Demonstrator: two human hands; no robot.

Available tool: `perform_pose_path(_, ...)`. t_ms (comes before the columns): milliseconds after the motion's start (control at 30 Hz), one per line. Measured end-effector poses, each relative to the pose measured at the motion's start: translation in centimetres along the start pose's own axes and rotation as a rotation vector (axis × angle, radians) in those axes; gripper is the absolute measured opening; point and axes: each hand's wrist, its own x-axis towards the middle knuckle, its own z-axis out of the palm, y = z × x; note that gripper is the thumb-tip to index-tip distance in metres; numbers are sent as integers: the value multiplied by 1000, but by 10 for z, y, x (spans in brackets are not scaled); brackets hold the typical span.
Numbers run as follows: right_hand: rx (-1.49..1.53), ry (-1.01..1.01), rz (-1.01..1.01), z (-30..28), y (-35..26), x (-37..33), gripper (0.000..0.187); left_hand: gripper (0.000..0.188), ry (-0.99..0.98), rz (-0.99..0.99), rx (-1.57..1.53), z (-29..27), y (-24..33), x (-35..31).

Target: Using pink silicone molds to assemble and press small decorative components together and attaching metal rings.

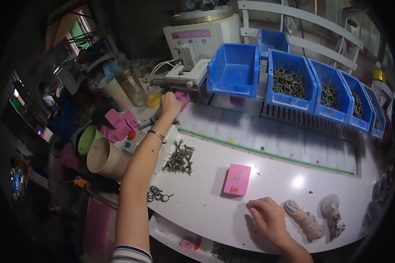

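– What do your containers hold?

– I reckon everything from the pink block point(238, 179), which lies on the tabletop point(206, 186). Beyond it and to the right, a row of blue bins point(290, 101) runs off; the nearer ones hold heaps of ring-shaped metal pieces point(289, 83), and I can't make out what the last one holds. Straight beyond the block, another blue bin point(232, 87) shows its smooth floor.

– And the cups?

– A beige cup point(116, 162) and a green cup point(90, 139) tilt to the left of the block; I can't see what's inside. Nearer me than the block and to its left, a white drawer point(169, 231) under the tabletop's edge holds a small pink piece point(187, 243) and a red one.

– How are your hands?

– My left arm reaches far forward, past the block on its left. The left hand point(170, 105) is bent into a loose fist beside a white machine point(188, 74), with a pink piece of work point(183, 100) just behind it; I can't tell whether my fingers grip that. My right hand point(267, 219) sits just on the near side of the block, apart from it, fingers half curled, thumb a little away, holding nothing that I can see.
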Motion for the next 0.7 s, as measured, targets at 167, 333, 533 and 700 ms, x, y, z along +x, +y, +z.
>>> perform_pose_path(167, -15, 8, -25, 0, -3, 4, 13, 55, 225, 352, 291, 4, 2, -35)
perform_pose_path(333, -48, 115, 28, -6, 0, 10, 9, 78, -845, 424, 488, -26, 123, -173)
perform_pose_path(533, 91, 278, 54, -18, -3, -4, 5, 54, -758, 646, 171, -14, 117, -239)
perform_pose_path(700, 127, 154, 56, -35, -11, -21, 27, 69, -761, 806, -652, -23, 98, -292)
